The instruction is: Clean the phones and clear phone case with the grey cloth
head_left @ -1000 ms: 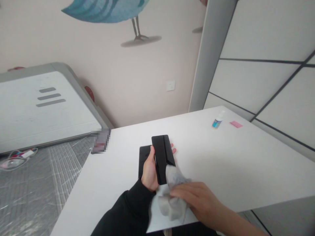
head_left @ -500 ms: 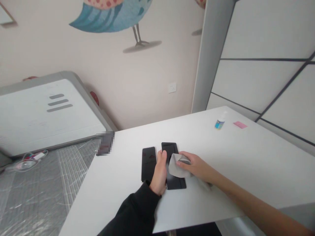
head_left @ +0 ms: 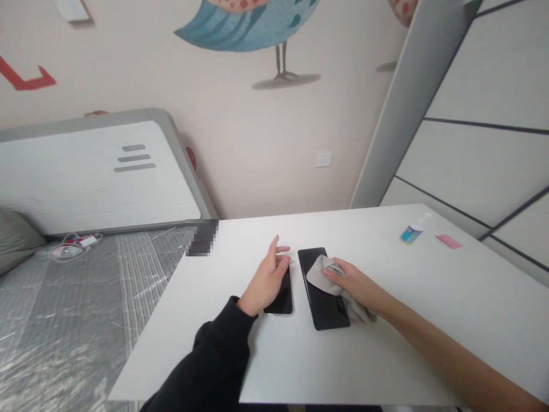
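Larger device (head_left: 323, 306) lay right of my spread left hand (head_left: 266, 283), long axis pointing away. My nearer right hand (head_left: 357, 284) clutched a cloth (head_left: 318, 276) over it.

Left grip (head_left: 263, 283), a bare hand loosely splayed, left forearm (head_left: 218, 349) black-sleeved, right grip (head_left: 355, 281) pinched, right forearm (head_left: 437, 340) bare, slanting inward.

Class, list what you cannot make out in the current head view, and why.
Head view throughout:
Smaller phone: partly hidden by the left hand.
Larger black device: partly hidden by the cloth in the right hand.
Bottle label: wording too small.
Painted bird: top cut off by upper edge.
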Available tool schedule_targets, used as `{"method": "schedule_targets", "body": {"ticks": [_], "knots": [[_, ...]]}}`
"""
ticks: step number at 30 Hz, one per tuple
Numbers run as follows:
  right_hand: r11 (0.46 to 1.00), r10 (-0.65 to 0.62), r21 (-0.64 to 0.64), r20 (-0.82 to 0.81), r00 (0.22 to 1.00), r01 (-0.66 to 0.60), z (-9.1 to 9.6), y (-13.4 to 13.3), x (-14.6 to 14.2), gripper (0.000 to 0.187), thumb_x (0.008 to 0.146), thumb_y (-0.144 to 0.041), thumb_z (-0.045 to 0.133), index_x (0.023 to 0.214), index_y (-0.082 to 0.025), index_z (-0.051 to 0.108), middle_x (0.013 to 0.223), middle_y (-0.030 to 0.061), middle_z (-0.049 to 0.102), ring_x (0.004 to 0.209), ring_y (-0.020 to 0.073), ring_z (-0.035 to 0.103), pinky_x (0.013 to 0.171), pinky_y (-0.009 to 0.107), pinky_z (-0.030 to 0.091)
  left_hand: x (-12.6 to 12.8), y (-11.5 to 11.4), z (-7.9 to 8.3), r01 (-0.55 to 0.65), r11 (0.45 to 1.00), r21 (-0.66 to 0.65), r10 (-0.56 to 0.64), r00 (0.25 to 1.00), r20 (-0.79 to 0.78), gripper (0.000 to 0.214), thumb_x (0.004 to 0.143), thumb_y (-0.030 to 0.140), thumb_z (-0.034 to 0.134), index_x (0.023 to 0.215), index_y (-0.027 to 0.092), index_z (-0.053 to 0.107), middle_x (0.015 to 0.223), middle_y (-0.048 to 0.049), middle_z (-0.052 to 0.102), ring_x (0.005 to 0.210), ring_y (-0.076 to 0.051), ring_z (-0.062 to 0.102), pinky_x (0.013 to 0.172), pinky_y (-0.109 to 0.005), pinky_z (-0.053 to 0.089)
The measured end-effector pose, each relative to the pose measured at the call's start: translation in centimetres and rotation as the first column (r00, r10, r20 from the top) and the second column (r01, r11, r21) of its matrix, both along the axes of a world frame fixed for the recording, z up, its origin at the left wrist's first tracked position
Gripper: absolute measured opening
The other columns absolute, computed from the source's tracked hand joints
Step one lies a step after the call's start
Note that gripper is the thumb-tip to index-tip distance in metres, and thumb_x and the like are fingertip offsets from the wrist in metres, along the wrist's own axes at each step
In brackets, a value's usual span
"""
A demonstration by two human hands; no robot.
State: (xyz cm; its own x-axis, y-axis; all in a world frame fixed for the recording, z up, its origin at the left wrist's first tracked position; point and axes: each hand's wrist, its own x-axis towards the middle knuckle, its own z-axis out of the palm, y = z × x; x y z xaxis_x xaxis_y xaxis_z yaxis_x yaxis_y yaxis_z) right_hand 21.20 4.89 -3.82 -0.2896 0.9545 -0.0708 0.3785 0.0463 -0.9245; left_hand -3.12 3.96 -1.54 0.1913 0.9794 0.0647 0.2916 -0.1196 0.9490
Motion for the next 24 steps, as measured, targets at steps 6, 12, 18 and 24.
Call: {"method": "schedule_targets", "body": {"ticks": [6,12,18,24], "knots": [[0.996,-0.083,-0.022,0.132,0.988,0.087,-0.6,0.2,-0.2,0.041,0.084,-0.061,0.057,0.093,-0.022,0.066,0.103,0.0111,0.077,0.1,0.0329,0.072,0.092,0.044,0.054,-6.7,1.7,-1.1,0.266,0.959,0.093,-0.199,0.872,-0.447,0.099,0.081,0.069,0.067,0.157,0.017,0.03,0.165,-0.0233,0.032,0.154,-0.039,0.027,0.125,-0.06,0.014],[0.99,-0.14,0.02,0.203,0.969,0.138,-1.0,0.5,-0.9,0.041,0.08,-0.059,0.056,0.094,-0.022,0.066,0.101,0.012,0.077,0.098,0.0352,0.071,0.09,0.045,0.054,-6.2,1.0,-2.2,0.443,0.895,0.047,-0.259,0.603,-0.754,0.13,0.07,0.083,0.066,0.162,0.012,0.008,0.166,-0.0303,0.022,0.157,-0.044,0.014,0.121,-0.068,0.013],[0.981,-0.188,0.095,0.286,0.94,0.167,-1.2,-0.9,-1.5,0.047,0.08,-0.06,0.053,0.104,-0.022,0.066,0.104,0.0116,0.077,0.096,0.0339,0.07,0.088,0.045,0.053,-5.7,0.9,-3.4,0.396,0.893,0.212,-0.07,0.588,-0.806,0.127,0.067,0.085,0.067,0.16,0.013,0.02,0.162,-0.0251,0.036,0.152,-0.039,0.03,0.121,-0.058,0.028],[0.963,-0.228,0.198,0.219,0.949,0.185,-1.2,-1.3,-1.7,0.047,0.08,-0.058,0.052,0.105,-0.02,0.065,0.111,0.0152,0.074,0.104,0.0356,0.067,0.097,0.049,0.049,-14.7,4.9,-0.1,-0.148,0.836,0.528,0.526,0.491,-0.694,0.046,0.106,0.041,0.043,0.142,0.014,0.051,0.151,-0.0197,0.05,0.138,-0.033,0.05,0.114,-0.057,0.039]]}}
